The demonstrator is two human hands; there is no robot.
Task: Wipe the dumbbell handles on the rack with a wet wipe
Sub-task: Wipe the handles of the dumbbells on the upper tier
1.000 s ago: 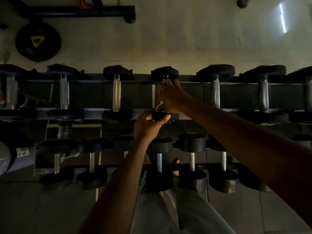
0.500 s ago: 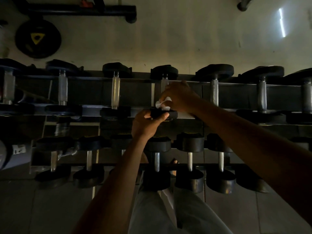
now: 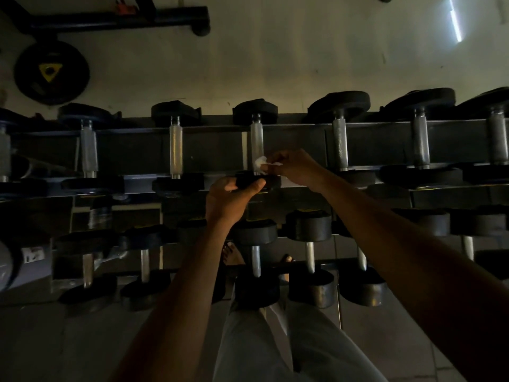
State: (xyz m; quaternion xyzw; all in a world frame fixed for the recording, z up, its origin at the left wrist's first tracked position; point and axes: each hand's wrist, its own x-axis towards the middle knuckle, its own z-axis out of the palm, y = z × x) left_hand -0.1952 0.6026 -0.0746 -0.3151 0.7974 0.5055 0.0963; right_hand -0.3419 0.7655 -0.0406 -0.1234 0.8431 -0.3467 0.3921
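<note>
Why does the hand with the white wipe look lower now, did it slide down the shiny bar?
Yes. The right hand with the wet wipe slid down the handle, from the far weight head toward the near head that the left hand grips.

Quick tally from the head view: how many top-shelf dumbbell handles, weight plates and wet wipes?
Top-shelf dumbbell handles: 7 (leftmost cut by the frame edge)
Weight plate: 1
Wet wipe: 1
Total: 9

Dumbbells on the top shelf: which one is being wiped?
The middle dumbbell: the right hand holds a white wipe against its handle, the left hand grips its near head.
</note>
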